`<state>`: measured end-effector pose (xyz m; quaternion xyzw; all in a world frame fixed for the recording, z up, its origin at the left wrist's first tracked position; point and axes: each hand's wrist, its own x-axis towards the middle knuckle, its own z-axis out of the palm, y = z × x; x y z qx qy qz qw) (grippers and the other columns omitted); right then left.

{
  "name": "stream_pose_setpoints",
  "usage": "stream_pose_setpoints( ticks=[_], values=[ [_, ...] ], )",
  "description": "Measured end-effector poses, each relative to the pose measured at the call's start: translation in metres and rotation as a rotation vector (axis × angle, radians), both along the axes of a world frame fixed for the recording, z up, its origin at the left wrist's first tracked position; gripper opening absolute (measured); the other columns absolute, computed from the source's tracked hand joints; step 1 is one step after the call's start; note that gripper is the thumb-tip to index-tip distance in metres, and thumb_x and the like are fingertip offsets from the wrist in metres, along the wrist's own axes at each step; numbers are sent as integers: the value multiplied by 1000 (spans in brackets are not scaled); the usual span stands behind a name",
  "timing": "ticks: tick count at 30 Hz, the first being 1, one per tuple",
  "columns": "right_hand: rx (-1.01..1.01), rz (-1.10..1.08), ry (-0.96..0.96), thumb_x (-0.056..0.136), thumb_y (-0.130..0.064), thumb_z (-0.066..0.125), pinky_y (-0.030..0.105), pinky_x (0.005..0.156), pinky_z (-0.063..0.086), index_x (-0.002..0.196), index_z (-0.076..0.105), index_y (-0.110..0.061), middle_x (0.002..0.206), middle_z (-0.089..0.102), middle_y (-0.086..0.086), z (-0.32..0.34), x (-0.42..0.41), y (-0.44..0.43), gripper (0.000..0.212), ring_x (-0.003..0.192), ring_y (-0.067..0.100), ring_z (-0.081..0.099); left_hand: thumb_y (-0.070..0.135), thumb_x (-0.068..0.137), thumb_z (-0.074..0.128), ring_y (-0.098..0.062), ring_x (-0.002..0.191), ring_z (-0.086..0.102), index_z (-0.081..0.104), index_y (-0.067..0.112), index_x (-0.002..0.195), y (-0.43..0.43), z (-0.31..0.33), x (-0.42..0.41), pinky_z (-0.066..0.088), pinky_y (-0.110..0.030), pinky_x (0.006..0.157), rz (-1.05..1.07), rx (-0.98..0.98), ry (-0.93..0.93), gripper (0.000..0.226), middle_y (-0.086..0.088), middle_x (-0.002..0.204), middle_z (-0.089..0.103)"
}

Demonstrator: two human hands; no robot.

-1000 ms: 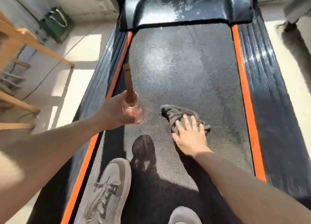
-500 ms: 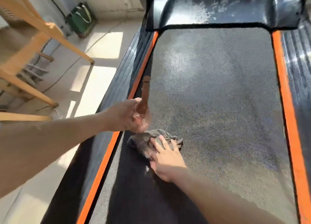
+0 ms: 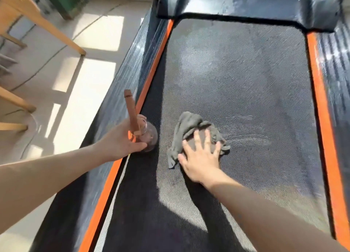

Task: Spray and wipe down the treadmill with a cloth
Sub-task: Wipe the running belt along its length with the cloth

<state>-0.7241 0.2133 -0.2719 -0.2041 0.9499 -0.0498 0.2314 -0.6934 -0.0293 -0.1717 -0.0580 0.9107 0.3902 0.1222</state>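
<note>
Right hand (image 3: 201, 157) flat atop cloth (image 3: 189, 130)

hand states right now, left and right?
Left hand: grips the spray bottle.
Right hand: open, pressing the grey cloth flat on the treadmill belt.

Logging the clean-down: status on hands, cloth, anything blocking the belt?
Left hand grips spray bottle. Right hand pressing grey cloth flat on treadmill belt. Nothing seen in the cloth's path.
</note>
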Motion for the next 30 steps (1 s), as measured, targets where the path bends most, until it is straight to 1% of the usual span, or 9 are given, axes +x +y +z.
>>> stream_pose_setpoints(
  ticks=[3,6,8,11,13,16,22,25,30],
  values=[
    [-39,232,-46,98,-58,29,68,108,-20,151,23,-42,165,-17,4,2,52,-47,55,144,34,-33,14,76,81,0,93,61,51,39,104,-5,-8,6,39,-12,81,93,-37,-70,48,19,99,60],
    [-28,291,-65,100,-59,24,65,110,-20,151,21,-43,166,-14,1,6,50,-37,54,146,30,-30,28,75,82,-15,81,61,50,33,99,-13,-6,17,44,-21,71,160,-272,-127,40,7,91,62],
    [-26,224,-62,97,-65,21,61,111,-19,153,16,-44,164,-18,-3,8,44,-9,60,148,27,-28,44,76,75,-12,70,60,54,23,90,-14,-1,31,43,-25,60,142,-470,-316,33,5,81,63],
    [69,-37,-57,94,-72,17,60,116,-9,155,7,-44,163,-23,-6,6,30,61,68,149,27,-23,39,83,60,-4,74,57,57,27,79,3,-5,63,38,-19,60,-176,-494,-455,12,12,78,61],
    [164,-268,-85,93,-72,18,61,118,-2,156,6,-41,163,-23,-4,11,14,114,71,150,28,-21,31,86,54,-1,85,53,57,33,91,24,-11,79,37,-14,72,-438,-389,-361,6,16,90,57],
    [236,-384,-215,94,-73,22,63,118,3,157,1,-39,163,-24,1,26,-5,149,75,150,32,-19,25,91,43,-8,113,47,54,33,121,59,-34,76,38,-24,99,-709,-316,-117,33,14,120,48],
    [330,265,-450,100,-63,27,60,119,8,154,0,-46,165,-17,-3,70,29,112,64,152,30,-13,25,91,44,-24,124,49,60,20,122,142,-49,13,51,-35,91,-631,-303,329,35,-1,136,51],
    [364,448,-439,102,-56,29,58,118,13,156,8,-41,167,-5,-3,104,37,121,59,153,25,-7,33,97,38,-24,140,34,49,24,135,177,-62,-11,32,-36,109,-816,-400,352,41,-2,153,37],
    [347,62,-362,105,-41,33,42,123,13,159,4,-18,167,-5,4,111,40,122,65,153,21,-3,44,102,27,-20,151,1,12,24,156,196,-82,-21,6,-43,120,-829,-527,300,60,0,165,0]
  ],
)
